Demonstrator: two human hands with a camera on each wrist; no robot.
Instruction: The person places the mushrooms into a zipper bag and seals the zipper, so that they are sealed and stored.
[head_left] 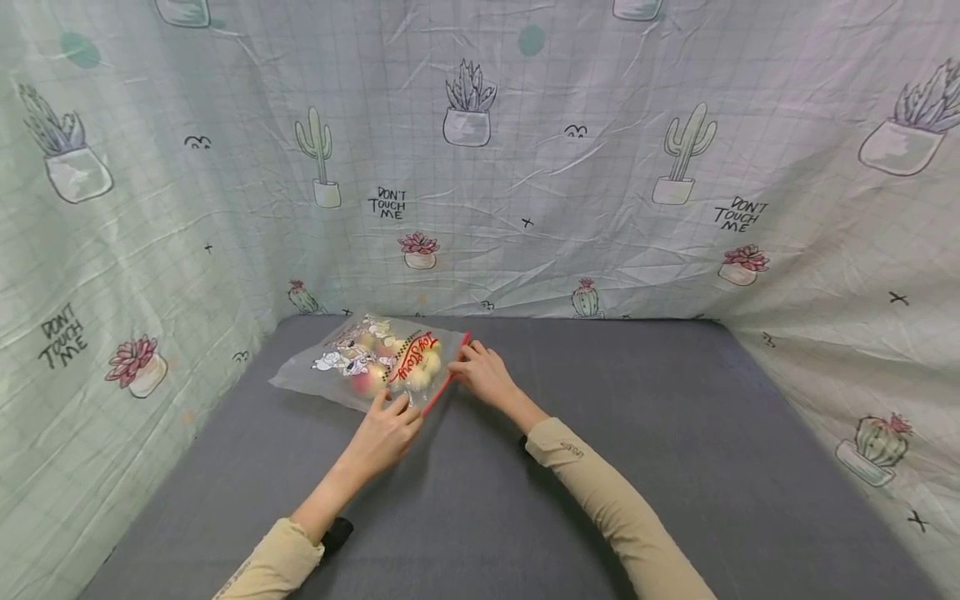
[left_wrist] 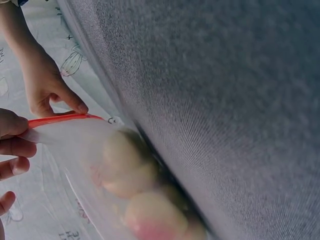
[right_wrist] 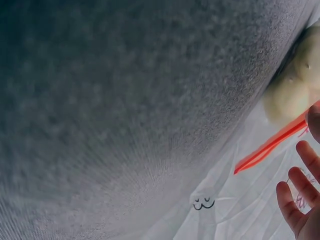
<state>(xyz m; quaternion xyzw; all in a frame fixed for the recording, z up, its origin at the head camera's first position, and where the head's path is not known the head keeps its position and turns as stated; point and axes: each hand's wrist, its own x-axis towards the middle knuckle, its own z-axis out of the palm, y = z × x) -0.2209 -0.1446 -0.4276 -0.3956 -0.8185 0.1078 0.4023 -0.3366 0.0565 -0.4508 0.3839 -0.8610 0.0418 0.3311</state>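
A frosted clear zip bag (head_left: pixel 330 367) printed with cartoon figures and red "Toy Story" lettering lies on its side, its mouth edged with a red zip strip (head_left: pixel 436 397). Inside are several round, pale yellow fruits (left_wrist: pixel 152 212), some with a red blush, like peaches or apples. My left hand (head_left: pixel 386 435) pinches the near end of the strip between thumb and forefinger, the other fingers spread apart. At the strip's far part, my right hand (head_left: pixel 486 377) pinches the edge with thumb and forefinger. In the right wrist view the strip's end (right_wrist: pixel 250 162) sticks out past those fingers.
The bag rests toward the back left of a dark grey cloth-covered table (head_left: pixel 637 433). Behind and at both sides hangs a pale curtain (head_left: pixel 525 167) printed with cacti and potted plants. Each wrist wears a black band (head_left: pixel 337 533) near a beige sleeve.
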